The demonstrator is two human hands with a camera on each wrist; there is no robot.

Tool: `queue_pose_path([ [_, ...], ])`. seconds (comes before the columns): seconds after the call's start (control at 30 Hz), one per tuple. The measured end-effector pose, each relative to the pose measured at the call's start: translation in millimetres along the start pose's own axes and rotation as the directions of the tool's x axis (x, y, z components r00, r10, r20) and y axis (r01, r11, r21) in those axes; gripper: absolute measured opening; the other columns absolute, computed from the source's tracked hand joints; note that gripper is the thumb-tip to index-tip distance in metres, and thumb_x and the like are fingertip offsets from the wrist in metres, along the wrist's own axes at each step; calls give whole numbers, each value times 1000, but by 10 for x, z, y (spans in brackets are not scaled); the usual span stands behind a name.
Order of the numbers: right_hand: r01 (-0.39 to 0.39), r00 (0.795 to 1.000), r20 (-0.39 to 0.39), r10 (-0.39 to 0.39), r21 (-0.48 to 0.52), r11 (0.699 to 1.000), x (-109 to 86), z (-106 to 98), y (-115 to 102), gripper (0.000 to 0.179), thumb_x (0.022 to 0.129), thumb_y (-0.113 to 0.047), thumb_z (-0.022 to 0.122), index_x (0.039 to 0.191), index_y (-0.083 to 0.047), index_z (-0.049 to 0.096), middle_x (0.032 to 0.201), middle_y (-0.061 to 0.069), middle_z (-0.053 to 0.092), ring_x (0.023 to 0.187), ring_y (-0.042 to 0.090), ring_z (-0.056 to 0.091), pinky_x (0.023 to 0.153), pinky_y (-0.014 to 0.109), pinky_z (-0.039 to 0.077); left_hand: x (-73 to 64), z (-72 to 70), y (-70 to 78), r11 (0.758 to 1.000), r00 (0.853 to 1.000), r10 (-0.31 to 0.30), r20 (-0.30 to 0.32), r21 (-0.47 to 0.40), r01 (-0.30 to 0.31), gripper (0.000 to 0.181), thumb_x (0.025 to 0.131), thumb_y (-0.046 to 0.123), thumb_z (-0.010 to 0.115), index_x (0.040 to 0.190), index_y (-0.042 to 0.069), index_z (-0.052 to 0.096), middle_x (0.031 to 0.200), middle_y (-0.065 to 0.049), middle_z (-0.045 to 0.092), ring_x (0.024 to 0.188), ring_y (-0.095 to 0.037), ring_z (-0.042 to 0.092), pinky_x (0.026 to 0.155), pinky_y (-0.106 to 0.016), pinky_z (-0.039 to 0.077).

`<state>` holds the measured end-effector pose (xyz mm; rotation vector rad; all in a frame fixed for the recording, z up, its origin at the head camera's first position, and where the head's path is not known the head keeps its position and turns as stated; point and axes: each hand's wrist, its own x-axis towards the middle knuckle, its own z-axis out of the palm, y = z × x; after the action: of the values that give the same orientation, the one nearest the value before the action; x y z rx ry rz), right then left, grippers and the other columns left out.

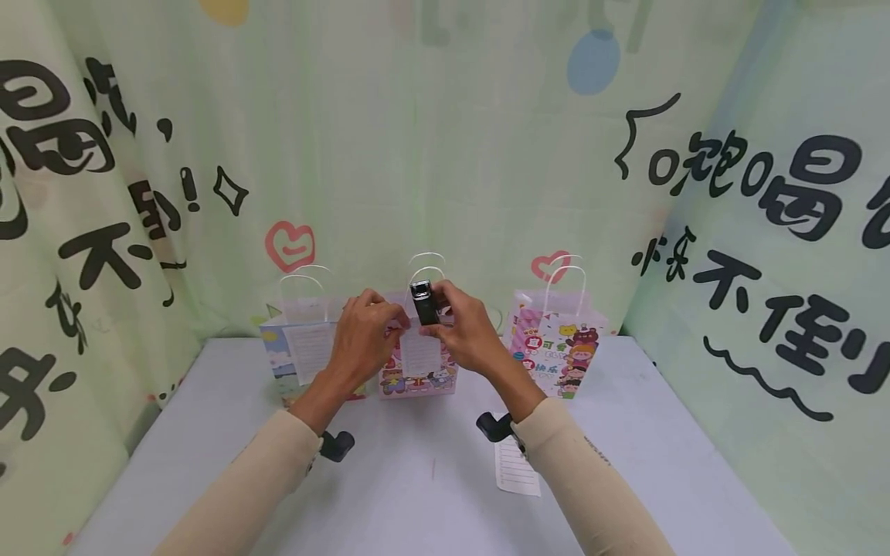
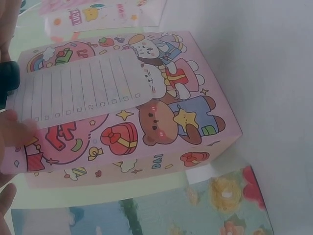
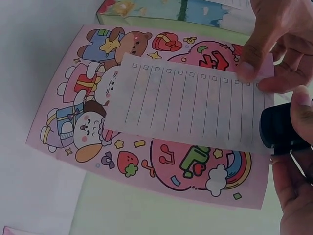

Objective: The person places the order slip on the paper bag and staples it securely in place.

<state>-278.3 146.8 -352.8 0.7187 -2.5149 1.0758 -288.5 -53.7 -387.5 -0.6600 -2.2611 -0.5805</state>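
Observation:
A pink gift bag with cartoon animals stands in the middle. Against its front lies a lined checklist sheet. My left hand pinches the sheet and the bag at the top edge, thumb on the paper in the right wrist view. In my right hand is a black stapler, its front end over the sheet's top corner at the bag's rim. Fingers of the right hand also show below the stapler in the right wrist view.
To the left stands a blue gift bag with a similar sheet on its front. A pink bag with cartoon figures is on the right. Another lined sheet lies on the white table, partly under the right forearm. Printed curtains enclose the table.

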Motion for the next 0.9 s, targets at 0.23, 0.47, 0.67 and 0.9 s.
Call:
queue_pose_path([
  [0.23, -1, 1000, -12, 1, -40, 999, 4, 11, -33, 52, 88, -6, 85, 132, -10, 56, 123, 13, 72, 116, 31, 72, 100, 47, 60, 9, -17, 14, 1000, 1000, -12, 9, 2, 12, 8, 88, 8, 86, 91, 13, 81, 87, -3, 81, 97, -24, 59, 86, -40, 48],
  [0.47, 24, 1000, -12, -25, -18, 1000, 9, 12, 2, 51, 87, -7, 86, 130, -10, 59, 120, 11, 74, 114, 28, 72, 98, 46, 60, -3, -29, -1, 1000, 999, -19, 28, -1, 19, 5, 91, 8, 82, 92, 13, 81, 88, -4, 81, 98, -24, 59, 88, -41, 48],
  [0.67, -2, 999, 48, 1, 25, 1000, 1, -8, 10, 52, 90, -6, 84, 133, -11, 56, 124, 11, 73, 117, 30, 72, 103, 47, 58, -6, -15, -6, 1000, 1000, -11, 17, -5, 11, 5, 90, 9, 84, 91, 12, 81, 87, -3, 81, 98, -24, 59, 88, -41, 48],
  [0.9, -11, 1000, -3, 11, -5, 1000, -17, 17, 14, 52, 88, -6, 85, 132, -9, 58, 121, 12, 74, 114, 30, 73, 98, 46, 61, -2, -9, 19, 1000, 1000, 6, 1, -4, -6, 8, 87, 7, 86, 90, 13, 81, 86, -3, 81, 96, -23, 58, 87, -41, 49],
])
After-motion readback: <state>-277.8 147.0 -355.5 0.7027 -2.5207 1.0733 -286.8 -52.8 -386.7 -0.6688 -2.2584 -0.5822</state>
